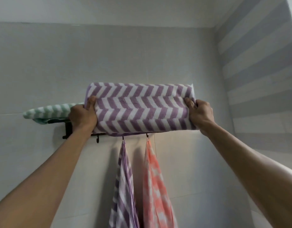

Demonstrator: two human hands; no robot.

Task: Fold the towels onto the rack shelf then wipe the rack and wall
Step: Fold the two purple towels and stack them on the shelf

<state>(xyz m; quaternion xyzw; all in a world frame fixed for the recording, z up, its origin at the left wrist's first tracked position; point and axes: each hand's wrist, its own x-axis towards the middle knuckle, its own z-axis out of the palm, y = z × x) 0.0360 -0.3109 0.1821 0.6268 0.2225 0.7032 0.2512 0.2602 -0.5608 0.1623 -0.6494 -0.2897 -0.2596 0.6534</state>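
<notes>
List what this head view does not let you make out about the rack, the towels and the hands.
- Rack shelf top: head view looks up from below; the folded purple towel and green towel cover it.
- Rack's right end: hidden behind the purple towel and right hand.
- Fingers of the left hand: mostly tucked into the purple towel.
- Hanging purple towel and pink towel: lower ends cut off by the bottom edge.

A home bathroom: tiled wall (142,55), towel rack (68,129).
</notes>
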